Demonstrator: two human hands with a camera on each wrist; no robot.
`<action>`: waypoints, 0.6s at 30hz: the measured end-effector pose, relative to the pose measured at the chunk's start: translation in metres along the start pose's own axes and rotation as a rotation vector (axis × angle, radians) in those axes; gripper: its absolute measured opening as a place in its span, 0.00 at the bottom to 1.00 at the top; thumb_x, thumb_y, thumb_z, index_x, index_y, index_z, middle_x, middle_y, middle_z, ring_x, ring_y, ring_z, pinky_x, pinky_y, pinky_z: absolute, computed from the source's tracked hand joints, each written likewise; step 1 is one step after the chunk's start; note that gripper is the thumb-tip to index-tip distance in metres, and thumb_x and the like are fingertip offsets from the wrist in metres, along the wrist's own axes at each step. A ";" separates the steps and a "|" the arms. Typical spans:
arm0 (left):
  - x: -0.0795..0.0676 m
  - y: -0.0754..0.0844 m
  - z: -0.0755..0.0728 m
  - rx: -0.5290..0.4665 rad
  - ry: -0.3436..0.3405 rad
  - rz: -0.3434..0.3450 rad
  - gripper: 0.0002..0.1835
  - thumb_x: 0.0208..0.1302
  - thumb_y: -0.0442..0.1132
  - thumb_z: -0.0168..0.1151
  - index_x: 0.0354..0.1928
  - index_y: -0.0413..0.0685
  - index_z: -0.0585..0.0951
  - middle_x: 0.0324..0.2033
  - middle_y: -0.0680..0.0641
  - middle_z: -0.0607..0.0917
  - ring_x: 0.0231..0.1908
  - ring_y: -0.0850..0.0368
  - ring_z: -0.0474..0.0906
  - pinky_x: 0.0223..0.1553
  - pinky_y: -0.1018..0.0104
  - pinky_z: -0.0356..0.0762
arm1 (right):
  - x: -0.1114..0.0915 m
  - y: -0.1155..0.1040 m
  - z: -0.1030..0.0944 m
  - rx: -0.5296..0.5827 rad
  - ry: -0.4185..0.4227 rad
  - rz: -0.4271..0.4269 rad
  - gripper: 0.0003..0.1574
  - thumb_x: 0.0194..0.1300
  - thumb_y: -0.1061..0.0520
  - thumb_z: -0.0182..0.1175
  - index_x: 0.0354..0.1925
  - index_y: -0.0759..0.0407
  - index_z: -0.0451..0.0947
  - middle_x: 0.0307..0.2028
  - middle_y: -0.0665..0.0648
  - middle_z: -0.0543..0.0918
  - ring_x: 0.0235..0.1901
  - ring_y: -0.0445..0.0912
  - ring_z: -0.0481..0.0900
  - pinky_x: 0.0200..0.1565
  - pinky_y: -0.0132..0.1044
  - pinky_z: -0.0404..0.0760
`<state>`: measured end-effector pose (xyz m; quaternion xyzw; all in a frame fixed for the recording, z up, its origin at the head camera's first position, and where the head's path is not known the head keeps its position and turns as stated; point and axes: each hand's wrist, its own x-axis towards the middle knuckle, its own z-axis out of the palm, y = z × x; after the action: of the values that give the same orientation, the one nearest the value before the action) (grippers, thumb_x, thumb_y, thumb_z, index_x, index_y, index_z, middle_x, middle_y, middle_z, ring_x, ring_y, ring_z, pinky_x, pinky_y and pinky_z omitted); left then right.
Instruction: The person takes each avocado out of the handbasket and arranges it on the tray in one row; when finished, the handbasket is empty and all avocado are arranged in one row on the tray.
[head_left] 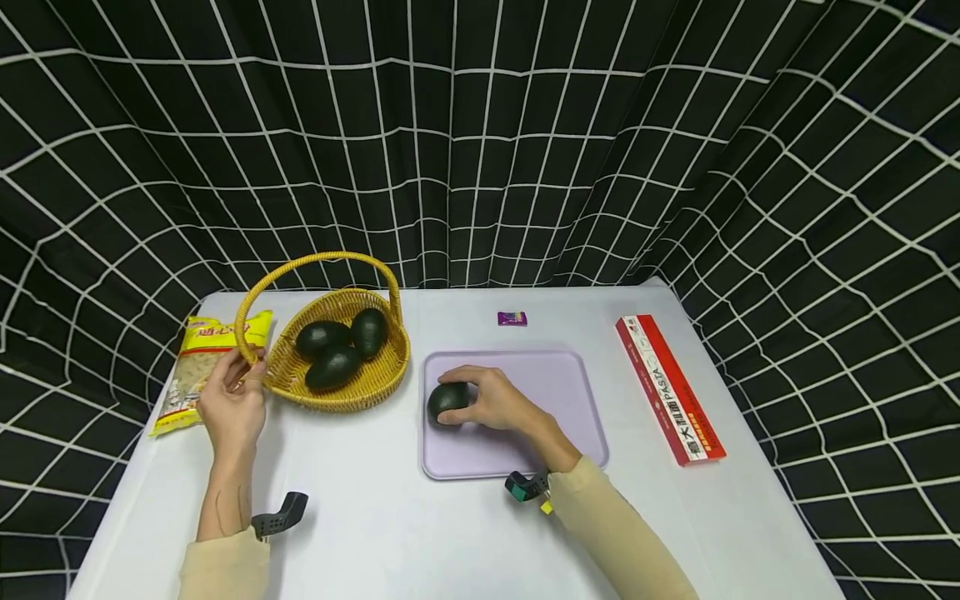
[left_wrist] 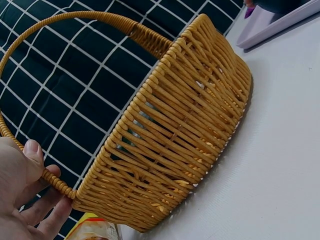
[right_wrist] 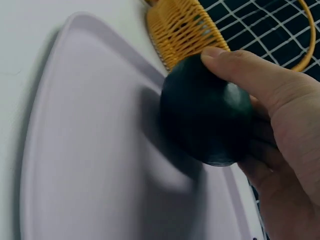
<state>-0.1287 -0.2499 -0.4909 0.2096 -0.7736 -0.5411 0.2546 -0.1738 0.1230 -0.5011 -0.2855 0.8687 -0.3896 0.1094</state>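
Over the left side of the lilac tray (head_left: 536, 392), the right hand (head_left: 498, 402) grips a dark avocado (head_left: 447, 403) between thumb and fingers. The left hand (head_left: 234, 404) pinches the handle (head_left: 330, 257) of the yellow basket (head_left: 352, 403); three more avocados (head_left: 333, 368) lie inside.

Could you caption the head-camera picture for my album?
Left fingers hold the basket handle; right fingers grip an avocado at the purple tray's left side.

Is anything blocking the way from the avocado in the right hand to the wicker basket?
No separate object shows between the avocado and the wicker basket; only the lilac tray's raised rim and the basket's own side lie between them.
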 end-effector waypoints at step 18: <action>0.002 -0.002 0.000 -0.006 -0.003 0.009 0.22 0.73 0.37 0.65 0.67 0.45 0.80 0.59 0.37 0.86 0.51 0.75 0.80 0.48 0.87 0.77 | 0.000 -0.002 0.007 0.000 -0.053 0.060 0.38 0.61 0.44 0.74 0.68 0.48 0.80 0.76 0.51 0.70 0.76 0.54 0.65 0.75 0.55 0.66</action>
<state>-0.1300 -0.2513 -0.4923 0.2047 -0.7732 -0.5427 0.2564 -0.1701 0.1176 -0.5041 -0.2698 0.8736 -0.3784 0.1440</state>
